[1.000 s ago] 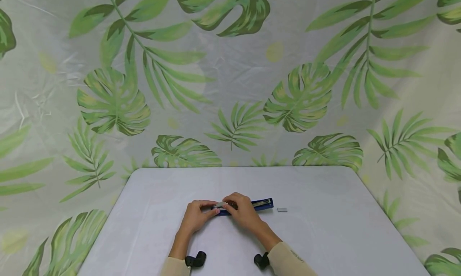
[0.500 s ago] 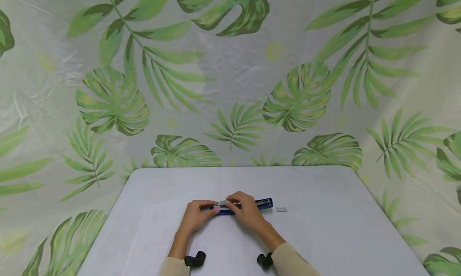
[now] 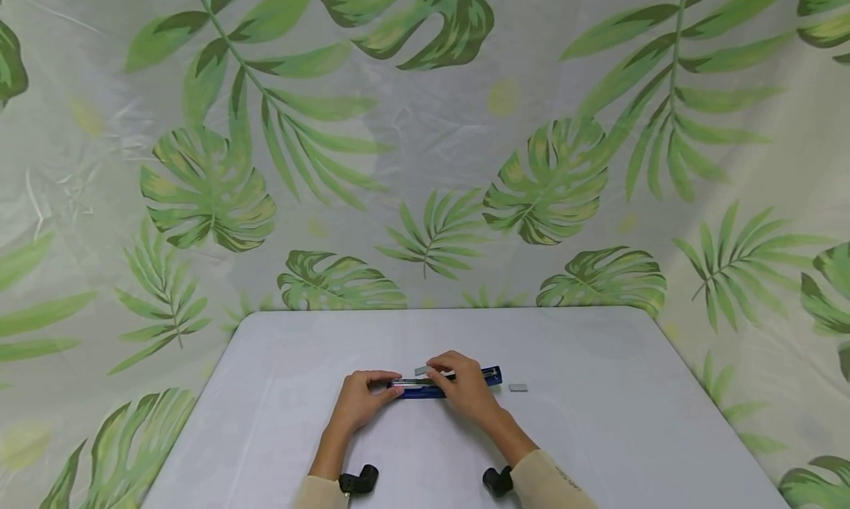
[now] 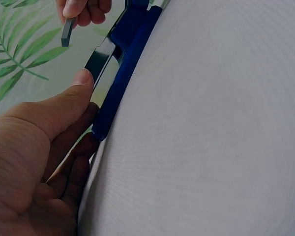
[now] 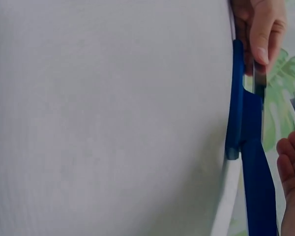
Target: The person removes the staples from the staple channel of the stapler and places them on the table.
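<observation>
A blue stapler point(image 3: 421, 393) lies on the white table with its top swung back, showing the metal staple channel. My left hand point(image 3: 358, 400) grips its left end; in the left wrist view the thumb presses the metal magazine point(image 4: 99, 61) while the fingers curl at the blue base point(image 4: 113, 101). Just behind the stapler, my right hand point(image 3: 465, 387) pinches a short grey strip of staples point(image 3: 421, 371) between thumb and fingertips. That strip is apart from the channel in the left wrist view. The right hand covers part of the stapler's middle in the head view.
Another small grey strip of staples point(image 3: 519, 387) lies on the table, just past the stapler's right end. A leaf-patterned cloth point(image 3: 425, 162) hangs behind the far edge of the white table point(image 3: 598, 435).
My right hand has moved right and slightly back with the strip of staples, from over the stapler's left part to behind its middle. The left hand and stapler stay in place.
</observation>
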Motion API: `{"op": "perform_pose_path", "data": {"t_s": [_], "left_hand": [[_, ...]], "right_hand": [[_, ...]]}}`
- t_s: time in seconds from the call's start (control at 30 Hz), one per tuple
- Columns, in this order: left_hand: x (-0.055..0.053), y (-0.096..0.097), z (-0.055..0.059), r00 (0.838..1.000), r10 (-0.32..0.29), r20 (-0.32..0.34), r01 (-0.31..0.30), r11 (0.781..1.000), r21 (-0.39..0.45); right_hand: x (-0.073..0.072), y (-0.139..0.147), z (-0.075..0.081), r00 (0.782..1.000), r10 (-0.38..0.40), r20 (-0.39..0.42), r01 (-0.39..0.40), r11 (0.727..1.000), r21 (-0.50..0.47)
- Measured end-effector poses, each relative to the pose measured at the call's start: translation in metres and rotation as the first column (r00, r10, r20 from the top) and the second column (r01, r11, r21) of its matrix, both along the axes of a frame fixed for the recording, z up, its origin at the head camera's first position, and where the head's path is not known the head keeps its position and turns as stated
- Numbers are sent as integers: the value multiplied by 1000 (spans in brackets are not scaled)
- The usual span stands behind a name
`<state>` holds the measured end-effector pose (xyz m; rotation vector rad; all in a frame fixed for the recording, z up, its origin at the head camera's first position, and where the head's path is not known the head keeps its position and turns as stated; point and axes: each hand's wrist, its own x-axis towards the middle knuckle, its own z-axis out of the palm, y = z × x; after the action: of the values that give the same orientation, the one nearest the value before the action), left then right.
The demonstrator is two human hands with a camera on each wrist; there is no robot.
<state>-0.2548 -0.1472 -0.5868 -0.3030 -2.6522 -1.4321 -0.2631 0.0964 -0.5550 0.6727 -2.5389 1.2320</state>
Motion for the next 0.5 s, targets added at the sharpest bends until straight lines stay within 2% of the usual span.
{"op": "perform_pose_path", "data": {"t_s": [0.2, 0.5], "left_hand": [[0, 1, 0, 1000, 3, 12, -3, 1000, 17], [1, 2, 0, 1000, 4, 19, -4, 1000, 15]], "right_hand": [[1, 9, 3, 999, -14, -31, 14, 1000, -6], [2, 28, 8, 998, -68, -12, 68, 998, 12]]}}
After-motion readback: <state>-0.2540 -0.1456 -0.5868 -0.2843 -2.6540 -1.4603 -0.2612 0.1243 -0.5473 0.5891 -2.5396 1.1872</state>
